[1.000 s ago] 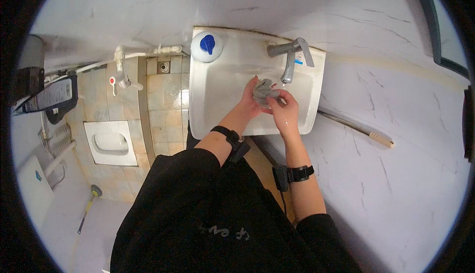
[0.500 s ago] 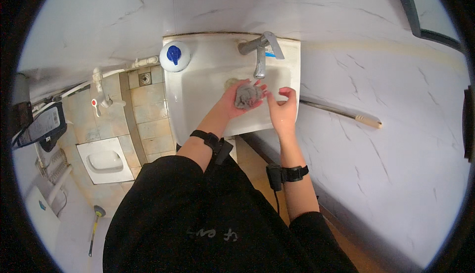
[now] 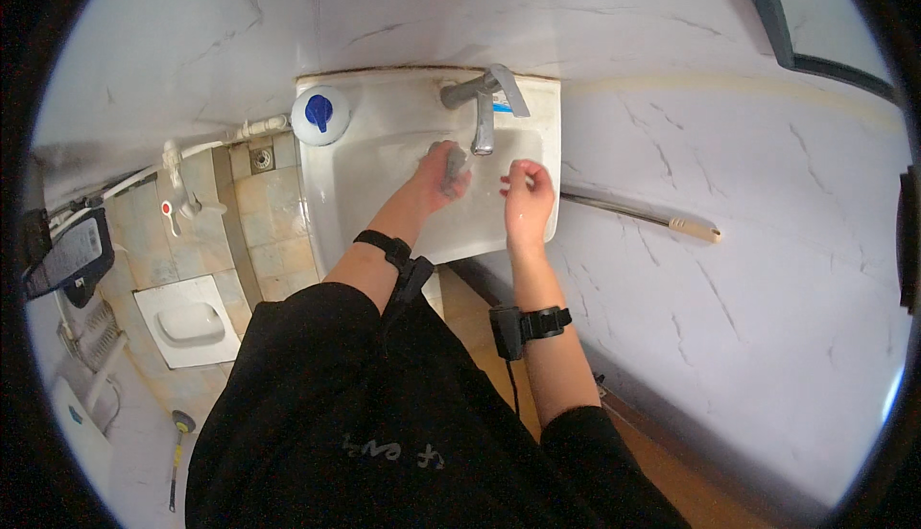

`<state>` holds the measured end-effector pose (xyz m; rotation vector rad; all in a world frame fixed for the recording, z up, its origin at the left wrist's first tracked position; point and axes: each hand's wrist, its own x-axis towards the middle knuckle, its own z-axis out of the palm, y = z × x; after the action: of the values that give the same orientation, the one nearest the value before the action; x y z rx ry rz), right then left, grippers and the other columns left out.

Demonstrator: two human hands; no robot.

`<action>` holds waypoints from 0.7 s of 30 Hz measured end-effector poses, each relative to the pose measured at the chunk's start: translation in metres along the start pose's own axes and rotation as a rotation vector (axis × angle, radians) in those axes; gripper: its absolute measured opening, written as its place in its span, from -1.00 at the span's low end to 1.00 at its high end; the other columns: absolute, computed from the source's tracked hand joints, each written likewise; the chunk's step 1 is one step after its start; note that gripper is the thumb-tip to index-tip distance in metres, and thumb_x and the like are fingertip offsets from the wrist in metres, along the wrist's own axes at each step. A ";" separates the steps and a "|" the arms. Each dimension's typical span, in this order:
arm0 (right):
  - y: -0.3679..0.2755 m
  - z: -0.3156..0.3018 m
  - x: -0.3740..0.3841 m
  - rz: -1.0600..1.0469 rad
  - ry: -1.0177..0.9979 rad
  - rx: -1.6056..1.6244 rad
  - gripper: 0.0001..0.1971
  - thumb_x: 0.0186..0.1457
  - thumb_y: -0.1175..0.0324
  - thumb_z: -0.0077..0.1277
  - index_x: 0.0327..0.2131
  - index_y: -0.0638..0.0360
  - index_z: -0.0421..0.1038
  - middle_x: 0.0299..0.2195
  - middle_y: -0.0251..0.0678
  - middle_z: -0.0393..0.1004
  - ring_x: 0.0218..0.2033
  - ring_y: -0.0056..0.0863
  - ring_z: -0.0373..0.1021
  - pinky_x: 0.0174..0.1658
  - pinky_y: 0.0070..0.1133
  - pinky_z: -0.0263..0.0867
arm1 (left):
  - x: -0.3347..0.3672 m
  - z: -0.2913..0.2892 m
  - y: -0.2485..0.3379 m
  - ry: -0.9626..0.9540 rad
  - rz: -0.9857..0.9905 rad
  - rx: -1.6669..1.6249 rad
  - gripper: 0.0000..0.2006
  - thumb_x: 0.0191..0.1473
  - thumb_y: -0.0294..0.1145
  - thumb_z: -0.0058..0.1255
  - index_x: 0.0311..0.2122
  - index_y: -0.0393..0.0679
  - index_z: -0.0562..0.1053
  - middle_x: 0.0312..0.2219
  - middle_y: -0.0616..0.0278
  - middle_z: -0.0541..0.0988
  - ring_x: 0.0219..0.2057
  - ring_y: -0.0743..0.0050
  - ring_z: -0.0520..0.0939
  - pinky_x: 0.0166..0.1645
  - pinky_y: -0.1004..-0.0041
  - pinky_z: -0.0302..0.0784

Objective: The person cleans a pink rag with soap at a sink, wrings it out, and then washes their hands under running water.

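A bunched grey cloth (image 3: pixel 455 166) lies in my left hand (image 3: pixel 435 184), whose fingers are curled round it over the sink basin. The hand is turned so that part of the cloth hides behind the fingers. My right hand (image 3: pixel 530 198) hovers above the right side of the basin, apart from the cloth. Its fingers are loosely bent with small gaps between them, and nothing shows in them. Between and beyond both hands stands a chrome faucet (image 3: pixel 483 126), its spout over the basin. Both hands are above the white sink (image 3: pixel 321 184).
A white bottle with a blue pump top (image 3: pixel 319 115) stands on the sink's back left corner. A stick with a beige handle (image 3: pixel 693 230) leans along the right wall. On the left are a wall tap (image 3: pixel 175 184) and a squat toilet (image 3: pixel 192 323) in the tiled floor.
My left hand has turned from palm up to sideways, closing round the cloth and moving left of the spout. My right hand's fingers have curled in more. The whole view has shifted slightly.
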<state>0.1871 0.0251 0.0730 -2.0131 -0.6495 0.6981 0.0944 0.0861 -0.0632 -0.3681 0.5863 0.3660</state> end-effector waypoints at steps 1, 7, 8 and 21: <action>0.013 -0.003 -0.003 0.114 0.012 0.057 -0.85 0.13 0.39 -0.05 -0.28 0.28 0.36 -0.42 -0.34 0.43 -0.39 -0.59 0.38 -0.37 -0.63 0.30 | -0.001 0.015 -0.007 0.119 0.077 0.062 -0.75 0.09 -0.11 -0.10 -0.38 -0.08 0.32 -0.54 0.25 0.37 -0.59 0.33 0.45 -0.65 0.50 0.34; 0.047 0.007 -0.016 0.439 -0.124 0.146 -0.65 0.17 0.18 -0.08 -0.12 0.27 0.26 -0.17 -0.21 0.36 -0.29 -0.42 0.42 -0.32 -0.54 0.37 | 0.024 -0.016 -0.029 0.359 0.902 1.329 -0.64 0.06 -0.06 -0.11 -0.27 -0.21 0.36 -0.48 0.00 0.52 -0.51 0.00 0.55 -0.36 0.22 0.47; 0.049 0.005 -0.013 0.540 -0.176 0.235 -0.60 0.20 0.10 -0.14 -0.07 0.24 0.24 -0.14 -0.20 0.34 -0.19 -0.34 0.38 -0.22 -0.46 0.37 | 0.012 0.006 -0.035 0.473 0.648 1.141 -0.58 0.04 -0.03 -0.11 -0.23 -0.26 0.38 -0.46 -0.08 0.55 -0.46 -0.06 0.58 -0.27 0.21 0.47; 0.035 0.035 -0.001 0.939 -0.531 0.827 -0.61 0.17 0.00 -0.14 -0.11 0.09 0.31 -0.18 -0.23 0.39 -0.23 -0.33 0.36 -0.20 -0.41 0.32 | -0.109 -0.012 -0.038 0.429 1.050 1.023 -0.81 0.13 -0.38 -0.10 -0.24 -0.25 0.48 -0.24 0.15 0.58 -0.31 0.35 0.61 -0.22 0.44 0.47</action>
<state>0.1689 0.0281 0.0273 -1.2427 0.3627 1.7415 0.0207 0.0227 0.0010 0.9230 1.2781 0.9261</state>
